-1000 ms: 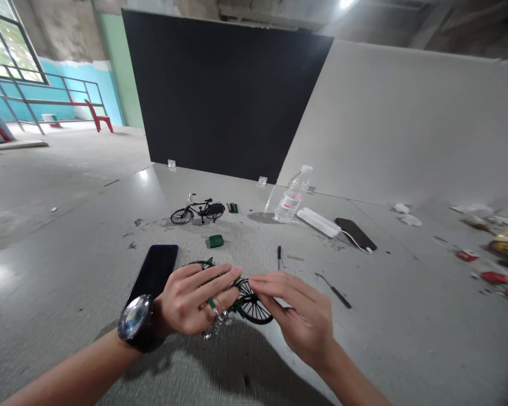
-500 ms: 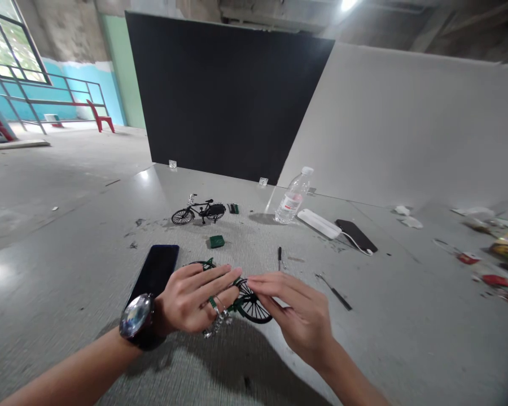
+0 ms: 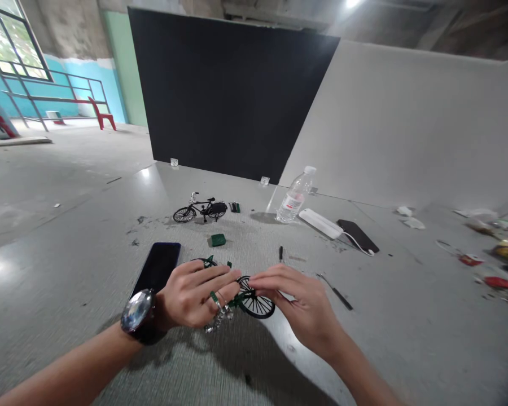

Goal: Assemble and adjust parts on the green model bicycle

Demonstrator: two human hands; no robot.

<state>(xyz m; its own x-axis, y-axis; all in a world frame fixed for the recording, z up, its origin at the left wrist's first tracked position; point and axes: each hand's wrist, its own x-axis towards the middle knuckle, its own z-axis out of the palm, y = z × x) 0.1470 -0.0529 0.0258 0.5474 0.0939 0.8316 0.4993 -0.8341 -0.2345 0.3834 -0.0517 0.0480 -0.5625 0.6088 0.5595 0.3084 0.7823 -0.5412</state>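
Observation:
Between my hands is a green model bicycle [image 3: 257, 305], with a black spoked wheel showing on its right and part of another wheel behind my left hand. My left hand [image 3: 197, 293] is wrapped over the frame and covers most of it; silvery handlebar parts poke out below its fingers. At the right-hand wheel, my right hand [image 3: 296, 299] pinches near the rim with thumb and fingers close together. A small green block-like piece [image 3: 218, 240] lies just beyond. Farther back stands a finished-looking black model bicycle [image 3: 201, 208], beside small dark green and black parts [image 3: 235, 207].
A phone [image 3: 158, 268] lies left of my left hand. Two small screwdrivers, one black-handled [image 3: 281, 254] and one longer [image 3: 338, 296], lie to the right. Behind them are a water bottle [image 3: 294, 197], a white power bank [image 3: 320, 223] and a dark phone-like slab [image 3: 358, 235]. Packets [image 3: 499, 282] sit far right.
The view has shifted slightly. Both hands keep their hold on the green bicycle, and its right-hand wheel shows a little more from under my right fingers.

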